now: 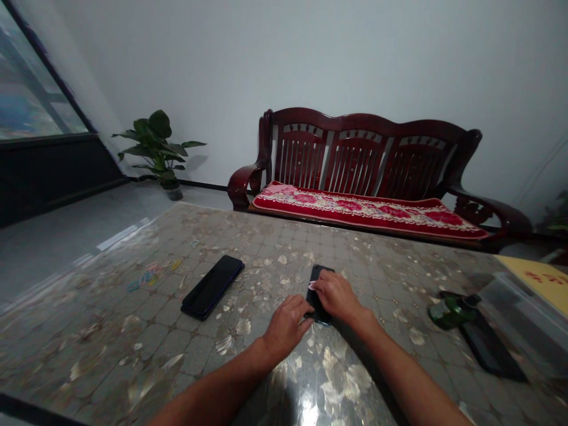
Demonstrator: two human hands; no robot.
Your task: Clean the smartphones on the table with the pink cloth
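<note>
A dark phone [320, 272] lies flat on the patterned table cover, between my two hands. My left hand [288, 322] holds its lower left edge, fingers bent together. On its upper right part rests my right hand [336, 294], its fingers pinching a small white piece [312, 285] against the phone's surface. The fingers of my right hand hide much of the phone. Left of my hands another dark phone [213, 287] lies at a slant, with nobody touching it.
Colourful small bands [151, 274] lie at the left. On the right are a green bottle [451, 312], a dark tablet-like object [492, 349], a clear plastic box [523, 319] and a yellow sheet [544, 281]. Behind the table [248, 236] stand a wooden bench [355, 127] and a plant [157, 145].
</note>
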